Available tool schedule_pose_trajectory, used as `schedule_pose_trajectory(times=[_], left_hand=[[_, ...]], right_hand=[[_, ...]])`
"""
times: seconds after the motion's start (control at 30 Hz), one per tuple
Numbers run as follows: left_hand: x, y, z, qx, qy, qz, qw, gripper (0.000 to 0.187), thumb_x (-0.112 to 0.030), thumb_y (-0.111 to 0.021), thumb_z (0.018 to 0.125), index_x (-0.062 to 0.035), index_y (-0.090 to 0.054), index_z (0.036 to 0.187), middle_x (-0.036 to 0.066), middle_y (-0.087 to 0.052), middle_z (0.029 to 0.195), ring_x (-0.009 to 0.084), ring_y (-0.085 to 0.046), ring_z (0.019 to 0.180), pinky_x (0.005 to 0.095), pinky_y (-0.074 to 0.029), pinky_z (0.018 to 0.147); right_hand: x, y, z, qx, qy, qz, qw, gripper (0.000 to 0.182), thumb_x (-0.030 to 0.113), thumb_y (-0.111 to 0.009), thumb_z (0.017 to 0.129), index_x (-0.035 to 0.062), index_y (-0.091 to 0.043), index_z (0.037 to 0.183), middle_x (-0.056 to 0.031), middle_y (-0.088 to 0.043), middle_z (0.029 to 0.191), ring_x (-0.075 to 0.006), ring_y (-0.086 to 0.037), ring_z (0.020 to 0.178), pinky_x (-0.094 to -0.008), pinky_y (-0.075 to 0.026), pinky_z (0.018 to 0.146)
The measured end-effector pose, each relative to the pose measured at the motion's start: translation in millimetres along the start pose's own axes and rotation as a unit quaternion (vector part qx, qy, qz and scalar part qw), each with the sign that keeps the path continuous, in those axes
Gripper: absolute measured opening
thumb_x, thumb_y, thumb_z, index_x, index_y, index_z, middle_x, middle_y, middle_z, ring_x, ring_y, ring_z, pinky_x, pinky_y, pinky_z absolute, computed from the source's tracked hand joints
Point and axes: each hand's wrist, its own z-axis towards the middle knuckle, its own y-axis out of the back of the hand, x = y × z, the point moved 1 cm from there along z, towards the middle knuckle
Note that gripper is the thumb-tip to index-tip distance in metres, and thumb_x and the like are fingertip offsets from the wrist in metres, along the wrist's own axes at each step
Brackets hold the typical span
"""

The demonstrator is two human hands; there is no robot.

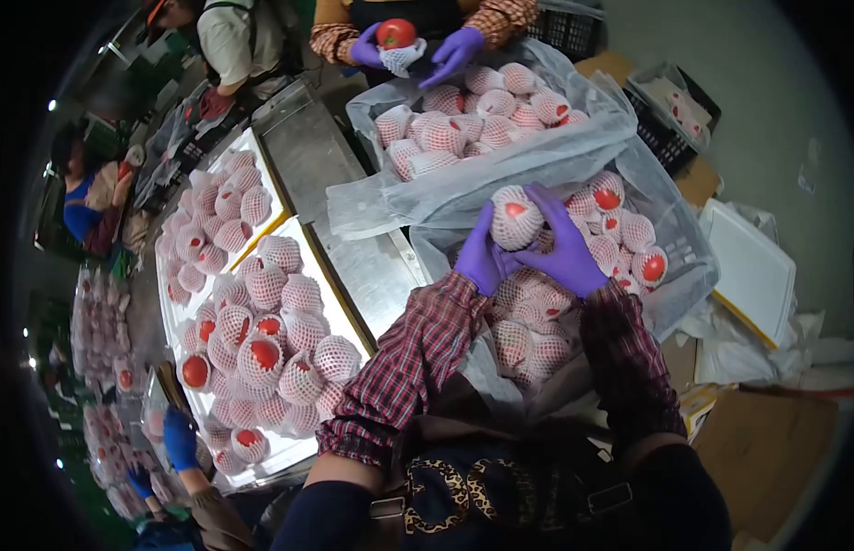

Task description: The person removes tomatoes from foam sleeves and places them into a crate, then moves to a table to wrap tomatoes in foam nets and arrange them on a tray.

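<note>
I see both of my hands in purple gloves, held over a crate (pixel 693 266) lined with a clear bag. My left hand (pixel 480 257) and my right hand (pixel 565 243) are closed together around one netted apple (pixel 516 217), the left cupping it from below and the side, the right with fingers (pixel 546 204) spread over its top and far side. The apple sits in a white foam net with a red patch showing through, and it hangs just above the pile of netted apples (pixel 620 230) already lying in the crate. My plaid sleeves (pixel 418 354) run down toward the bottom of the view.

Beyond my crate stands a second bag-lined crate (pixel 487 124), also filled with netted fruit. Behind it a co-worker in purple gloves (pixel 450 53) holds a bare red apple (pixel 396 33) against a loose foam net (pixel 401 57).

To my left a metal table (pixel 349 220) carries a white tray (pixel 262 321) heaped with netted apples, a few with red skin showing. A blue-gloved hand (pixel 180 439) of another person rests at the tray's near edge. Further people stand at the far left, too blurred to tell what they hold. To my right lie white foam sheets (pixel 748 266) and cardboard (pixel 767 450).
</note>
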Motion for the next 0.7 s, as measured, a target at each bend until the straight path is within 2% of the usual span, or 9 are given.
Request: schedule_pose_trajectory(times=[0.03,0.07,0.17,0.23,0.27,0.43,0.57,0.63,0.7], left_hand=[[0.4,1.5,-1.5,-0.018,0.007,0.013,1.000,0.059,-0.051,-0.045,0.086,-0.0071,-0.041,0.124,0.013,-0.054,0.116,0.0242,-0.059,0.097,0.0347,-0.051,0.080],[0.5,2.0,-1.6,-0.033,0.013,0.025,0.999,0.060,-0.053,-0.045,0.085,-0.0072,-0.041,0.124,0.013,-0.055,0.114,0.0231,-0.059,0.097,0.0337,-0.052,0.079],[0.4,4.7,0.5,-0.056,0.015,0.066,0.996,0.054,-0.045,-0.048,0.086,-0.0102,-0.039,0.126,0.010,-0.054,0.116,0.0215,-0.059,0.094,0.0319,-0.053,0.075],[1.5,2.5,2.2,-0.065,-0.036,0.126,0.989,0.051,-0.040,-0.048,0.088,-0.0094,-0.037,0.128,0.011,-0.053,0.116,0.0231,-0.060,0.093,0.0335,-0.054,0.074],[1.0,1.1,1.3,-0.043,-0.068,0.181,0.980,0.053,-0.033,-0.051,0.088,-0.0156,-0.029,0.133,0.010,-0.048,0.121,0.0213,-0.056,0.099,0.0341,-0.052,0.076],[6.7,-7.6,-1.6,-0.092,-0.133,0.198,0.967,0.063,-0.025,-0.055,0.086,-0.0180,-0.018,0.136,0.006,-0.047,0.118,0.0177,-0.052,0.100,0.0290,-0.046,0.077],[3.9,-8.2,-1.0,-0.099,-0.154,0.207,0.961,0.067,-0.018,-0.061,0.081,-0.0181,-0.022,0.135,0.010,-0.042,0.124,0.0201,-0.048,0.107,0.0338,-0.044,0.087],[4.6,-2.4,2.5,-0.038,-0.253,0.372,0.892,0.072,-0.011,-0.065,0.074,-0.0132,-0.024,0.134,0.011,-0.041,0.126,0.0224,-0.048,0.108,0.0337,-0.042,0.089],[8.2,-5.1,1.8,-0.002,-0.335,0.523,0.784,0.078,-0.005,-0.067,0.068,-0.0102,-0.024,0.133,0.013,-0.038,0.129,0.0246,-0.046,0.111,0.0340,-0.040,0.091]], right_hand=[[1.8,0.2,-0.8,0.011,0.007,-0.006,1.000,0.082,0.013,-0.074,0.061,0.0076,-0.033,0.132,-0.0167,-0.035,0.133,-0.0313,-0.033,0.125,-0.0380,-0.028,0.103],[4.6,3.1,-1.1,0.004,-0.001,-0.007,1.000,0.074,0.016,-0.073,0.066,0.0080,-0.037,0.131,-0.0150,-0.039,0.129,-0.0279,-0.039,0.121,-0.0361,-0.035,0.098],[-10.0,2.7,-6.9,-0.024,-0.141,0.228,0.963,0.065,0.022,-0.070,0.073,0.0065,-0.040,0.129,-0.0128,-0.044,0.125,-0.0229,-0.046,0.113,-0.0323,-0.042,0.090],[-18.6,-2.5,-7.8,-0.078,-0.155,0.201,0.964,0.053,0.025,-0.066,0.079,0.0048,-0.046,0.123,-0.0113,-0.047,0.121,-0.0189,-0.050,0.106,-0.0284,-0.045,0.083],[-22.0,-3.2,-8.1,-0.088,-0.160,0.206,0.961,0.050,0.025,-0.066,0.079,0.0044,-0.048,0.122,-0.0115,-0.048,0.120,-0.0189,-0.051,0.105,-0.0281,-0.045,0.083],[-33.0,2.3,-8.1,-0.120,-0.191,0.174,0.959,0.037,0.022,-0.064,0.081,0.0017,-0.057,0.111,-0.0090,-0.057,0.107,-0.0169,-0.057,0.091,-0.0263,-0.046,0.076],[-26.9,6.8,-7.9,-0.082,-0.253,0.332,0.905,0.037,0.020,-0.060,0.084,0.0024,-0.053,0.115,-0.0047,-0.057,0.105,-0.0155,-0.057,0.087,-0.0247,-0.047,0.072],[-26.0,12.1,-6.3,-0.065,-0.323,0.408,0.852,0.040,0.019,-0.058,0.085,0.0019,-0.048,0.119,-0.0043,-0.055,0.106,-0.0146,-0.056,0.089,-0.0240,-0.048,0.071],[-52.4,-4.6,-12.7,0.008,-0.321,0.496,0.807,0.045,0.020,-0.060,0.084,0.0018,-0.043,0.121,-0.0057,-0.054,0.106,-0.0144,-0.054,0.092,-0.0248,-0.047,0.074]])
